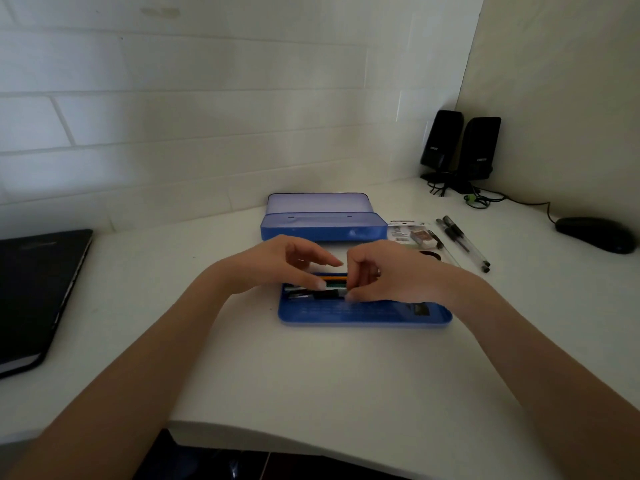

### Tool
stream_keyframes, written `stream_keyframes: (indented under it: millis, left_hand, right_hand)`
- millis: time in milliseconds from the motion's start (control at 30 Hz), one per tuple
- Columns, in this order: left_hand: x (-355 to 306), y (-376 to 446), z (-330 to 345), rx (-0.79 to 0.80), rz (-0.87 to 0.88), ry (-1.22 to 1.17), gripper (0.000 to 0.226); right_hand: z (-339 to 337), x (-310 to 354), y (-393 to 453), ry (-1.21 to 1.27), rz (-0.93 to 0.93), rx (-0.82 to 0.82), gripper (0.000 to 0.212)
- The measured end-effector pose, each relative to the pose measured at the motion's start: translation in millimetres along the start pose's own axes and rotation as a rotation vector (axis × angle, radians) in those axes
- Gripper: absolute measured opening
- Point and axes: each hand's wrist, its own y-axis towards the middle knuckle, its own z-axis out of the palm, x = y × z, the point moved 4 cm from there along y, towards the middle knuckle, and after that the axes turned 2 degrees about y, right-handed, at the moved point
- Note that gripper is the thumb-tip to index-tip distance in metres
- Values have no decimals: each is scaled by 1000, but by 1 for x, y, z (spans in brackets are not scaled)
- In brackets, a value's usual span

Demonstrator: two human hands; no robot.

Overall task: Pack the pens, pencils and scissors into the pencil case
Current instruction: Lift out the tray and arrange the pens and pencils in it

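Beneath both hands: blue pencil case tray on tabletop. Left hand fingers relaxed, steadying pencils; right hand pinching dark pen. Lay pen parallel, flat. Spare pens right of right hand.

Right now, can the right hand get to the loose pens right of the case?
Probably yes. The pens lie uncovered on the desk, just beyond the right hand, with nothing between. But that hand is busy with items in the blue tray.
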Motion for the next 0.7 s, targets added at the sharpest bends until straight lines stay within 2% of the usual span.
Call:
stream_keyframes:
  millis: [133, 200, 267, 367, 433, 500, 600, 700]
  left_hand:
    - [3, 2, 2, 56, -34, 113, 40]
    - [4, 3, 2, 63, -32, 126, 40]
    - [4, 2, 2, 71, -23, 110, 41]
    - [5, 3, 3, 92, -18, 92, 40]
    - [5, 3, 3, 97, -20, 95, 40]
    - [6, 3, 3, 102, -22, 96, 40]
    - [7, 3, 2, 105, -35, 94, 40]
    - [7, 4, 3, 102, -37, 94, 40]
  right_hand:
    - [11, 3, 3, -102, -9, -36, 24]
    - [9, 4, 2, -77, -6, -19, 23]
    - [-4, 1, 1, -25, 24, -78, 21]
    - [-45, -27, -6, 21, 126, -414, 20]
    - [-70, -56, -19, -45, 234, -632, 14]
    - [-85, -92, -33, -151, 418, -735, 13]
    - [-88, -136, -49, -167, 676, -724, 25]
    - [-80, -153, -51, -153, 729, -705, 31]
